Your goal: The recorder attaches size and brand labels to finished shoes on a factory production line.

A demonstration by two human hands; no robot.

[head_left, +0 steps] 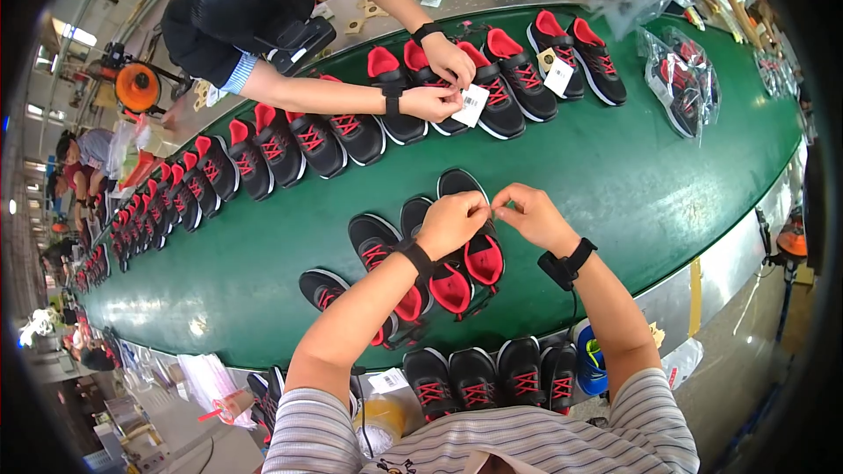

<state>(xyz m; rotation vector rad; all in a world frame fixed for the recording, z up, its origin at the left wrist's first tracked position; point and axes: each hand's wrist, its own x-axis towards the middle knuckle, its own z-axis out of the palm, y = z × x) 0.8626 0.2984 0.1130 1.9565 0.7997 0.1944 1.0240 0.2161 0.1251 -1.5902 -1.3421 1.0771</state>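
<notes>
My left hand and my right hand meet above a black sneaker on the green work surface. Fingertips of both hands are pinched close together. Whatever lies between them is too small to make out. Beneath and beside my left hand stand several more black sneakers with red laces and red lining, among them one sneaker and, farther left, another sneaker. My left wrist and forearm cover part of these shoes. Each wrist wears a black band.
Across the surface a co-worker's hands are at a white tag over a long row of matching sneakers. Plastic-wrapped shoes lie at the far right. Several sneakers stand along the near edge, beside a blue shoe.
</notes>
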